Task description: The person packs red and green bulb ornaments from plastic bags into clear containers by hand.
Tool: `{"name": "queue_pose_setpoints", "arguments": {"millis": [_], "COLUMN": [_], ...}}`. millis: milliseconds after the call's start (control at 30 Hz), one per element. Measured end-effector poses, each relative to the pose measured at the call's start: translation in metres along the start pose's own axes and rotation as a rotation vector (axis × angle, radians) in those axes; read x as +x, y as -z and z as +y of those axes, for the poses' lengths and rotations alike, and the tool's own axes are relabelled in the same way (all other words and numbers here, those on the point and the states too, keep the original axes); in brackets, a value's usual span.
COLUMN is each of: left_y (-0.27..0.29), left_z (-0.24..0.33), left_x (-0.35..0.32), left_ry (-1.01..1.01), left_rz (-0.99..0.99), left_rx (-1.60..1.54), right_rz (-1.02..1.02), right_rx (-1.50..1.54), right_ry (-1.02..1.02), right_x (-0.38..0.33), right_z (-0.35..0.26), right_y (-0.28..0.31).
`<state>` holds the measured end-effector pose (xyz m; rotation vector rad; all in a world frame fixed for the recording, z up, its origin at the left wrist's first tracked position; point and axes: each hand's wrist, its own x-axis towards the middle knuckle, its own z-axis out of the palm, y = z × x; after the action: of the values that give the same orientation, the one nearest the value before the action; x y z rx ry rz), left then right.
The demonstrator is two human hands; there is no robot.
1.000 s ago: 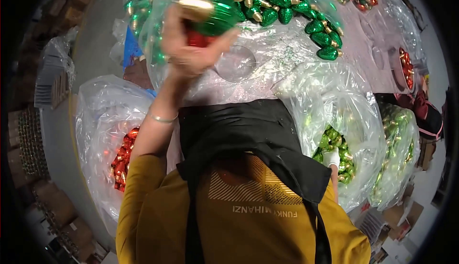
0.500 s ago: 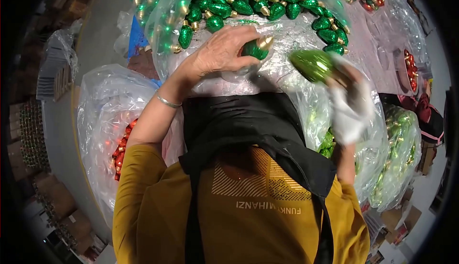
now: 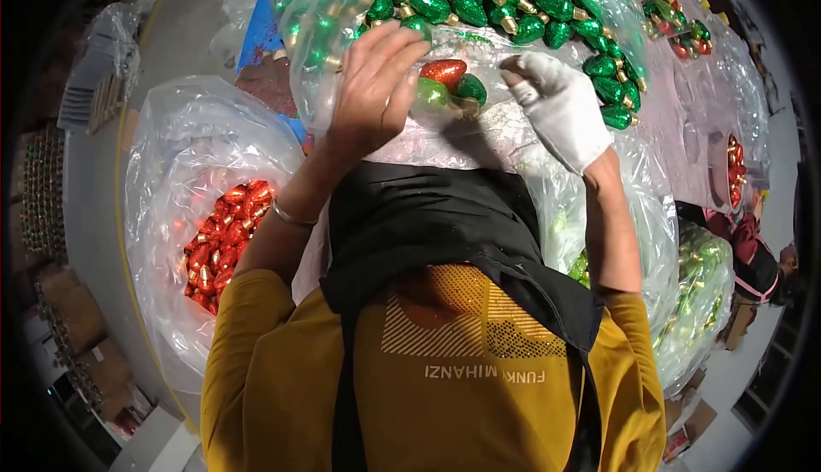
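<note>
Three foil-shiny bulb ornaments lie side by side on clear plastic in front of me: a red one, a light green one and a dark green one. My bare left hand is spread just left of them, its fingertips against the light green one. My right hand, in a white glove, hovers just to their right with loosely bent fingers and holds nothing. A big clear bag of dark green ornaments sits just beyond both hands.
A clear bag of red ornaments stands at my left and a bag of light green ones at my right. Another person works at the far right, near more red ornaments. Cardboard boxes line the floor on the left.
My left hand has set down a dark green ornament and my right a light green one. Both now lie with the red one, and the hands have opened beside them.
</note>
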<state>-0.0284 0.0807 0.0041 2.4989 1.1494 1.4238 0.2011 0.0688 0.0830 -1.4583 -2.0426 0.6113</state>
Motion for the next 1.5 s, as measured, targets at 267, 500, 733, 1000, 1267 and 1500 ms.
{"name": "queue_pose_setpoints", "arguments": {"millis": [267, 500, 733, 1000, 1267, 1500], "left_y": [-0.008, -0.012, -0.008, -0.011, -0.01, -0.013], "left_z": [-0.018, -0.012, -0.017, -0.016, -0.011, -0.009], "left_x": [-0.011, -0.018, -0.03, -0.028, -0.022, -0.019], "left_ry": [-0.074, -0.029, 0.011, -0.009, 0.01, -0.014], "left_rz": [-0.366, -0.288, -0.26, -0.254, -0.317, -0.332], "left_rx": [-0.145, -0.286, -0.328, -0.306, -0.32, -0.341], "right_rz": [-0.756, -0.862, -0.893, -0.86, -0.674, -0.928], "right_rx": [-0.248, -0.293, -0.385, -0.594, -0.461, -0.744], "right_ry": [0.133, 0.433, 0.255, 0.161, 0.271, 0.258], "right_x": [0.066, 0.081, 0.069, 0.051, 0.056, 0.064], "right_z": [0.024, 0.063, 0.047, 0.043, 0.073, 0.044], "right_y": [-0.042, -0.114, -0.097, -0.08, -0.093, -0.076]}}
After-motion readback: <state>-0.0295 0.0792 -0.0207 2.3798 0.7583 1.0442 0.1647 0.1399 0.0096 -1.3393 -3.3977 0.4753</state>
